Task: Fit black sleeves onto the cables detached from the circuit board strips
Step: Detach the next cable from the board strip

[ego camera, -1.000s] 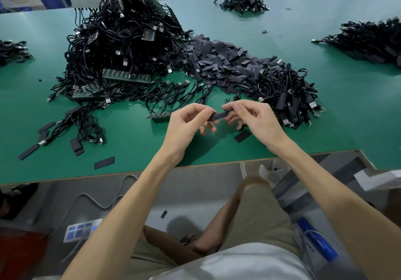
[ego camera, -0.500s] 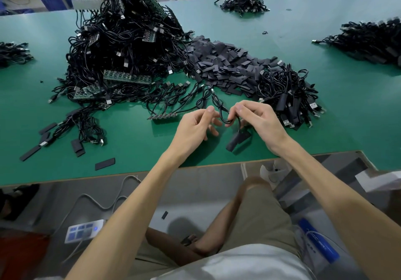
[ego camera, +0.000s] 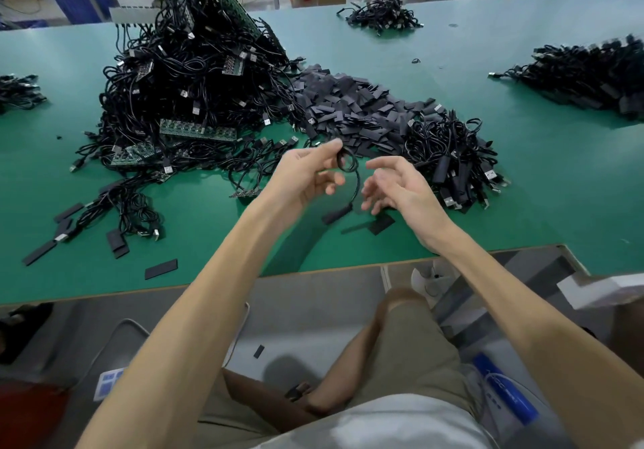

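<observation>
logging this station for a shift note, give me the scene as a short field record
left grip: pinches the coiled cable
right grip: fingers spread, holds nothing
fitted sleeve: on the cable's hanging end
loose sleeve: flat on the table, under the right grip
sleeve pile: behind both hands
circuit board strips: in the cable heap, far left

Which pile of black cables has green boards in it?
The tallest pile, beyond the left hand: green circuit board strips poke out of it. The small far pile, the right-edge pile and the near pile beside the right hand show only cables.
</observation>
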A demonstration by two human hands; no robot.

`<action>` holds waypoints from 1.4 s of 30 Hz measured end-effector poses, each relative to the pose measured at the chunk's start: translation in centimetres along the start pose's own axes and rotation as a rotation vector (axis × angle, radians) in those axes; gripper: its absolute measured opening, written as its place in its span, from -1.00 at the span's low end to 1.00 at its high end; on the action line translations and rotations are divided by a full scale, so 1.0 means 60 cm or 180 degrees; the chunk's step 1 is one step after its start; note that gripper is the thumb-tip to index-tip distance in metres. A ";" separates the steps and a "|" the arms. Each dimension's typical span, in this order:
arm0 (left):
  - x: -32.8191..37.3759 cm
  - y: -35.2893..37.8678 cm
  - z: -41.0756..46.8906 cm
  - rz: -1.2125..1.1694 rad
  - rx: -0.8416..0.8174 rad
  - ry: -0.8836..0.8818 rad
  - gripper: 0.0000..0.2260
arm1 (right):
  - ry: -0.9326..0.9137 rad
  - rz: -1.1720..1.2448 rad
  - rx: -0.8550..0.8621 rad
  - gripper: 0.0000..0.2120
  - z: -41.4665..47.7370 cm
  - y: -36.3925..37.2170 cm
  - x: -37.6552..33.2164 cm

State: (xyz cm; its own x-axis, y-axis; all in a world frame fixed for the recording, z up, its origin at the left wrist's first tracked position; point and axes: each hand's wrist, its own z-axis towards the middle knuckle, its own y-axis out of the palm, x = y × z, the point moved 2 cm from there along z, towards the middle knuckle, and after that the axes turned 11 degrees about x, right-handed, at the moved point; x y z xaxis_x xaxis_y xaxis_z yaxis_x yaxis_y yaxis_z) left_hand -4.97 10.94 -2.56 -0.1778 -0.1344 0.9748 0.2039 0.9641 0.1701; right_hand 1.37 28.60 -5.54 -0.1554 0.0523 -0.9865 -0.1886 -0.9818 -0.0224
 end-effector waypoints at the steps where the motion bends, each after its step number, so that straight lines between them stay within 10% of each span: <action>1: 0.013 0.010 0.004 0.0008 -0.0080 0.0023 -0.81 | -0.0003 -0.0148 -0.0070 -0.86 0.001 0.003 0.003; 11: 0.073 0.124 0.020 0.0461 -0.0966 0.0419 -0.68 | 0.0066 -0.0581 -0.0212 -0.87 -0.001 0.006 0.006; 21: 0.043 -0.064 0.006 0.2884 0.0392 0.1505 -0.87 | -0.0096 -0.0611 -0.0267 -0.89 0.002 0.005 0.017; 28: 0.032 -0.148 -0.019 0.4600 0.0314 0.1000 -0.57 | -0.0136 -0.0636 -0.0302 -0.90 0.002 0.003 0.017; 42: -0.012 -0.049 -0.048 0.2438 0.0507 0.1790 -0.97 | -0.0370 -0.0950 -0.0317 -0.80 -0.002 0.007 0.011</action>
State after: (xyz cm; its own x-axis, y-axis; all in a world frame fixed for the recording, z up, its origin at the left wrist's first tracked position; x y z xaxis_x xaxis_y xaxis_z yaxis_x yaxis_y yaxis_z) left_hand -2.69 7.56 -3.37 0.4452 0.4941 0.7468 -0.0676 0.8502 -0.5222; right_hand 1.31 28.19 -6.20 -0.2182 0.3550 -0.9090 -0.1476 -0.9328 -0.3289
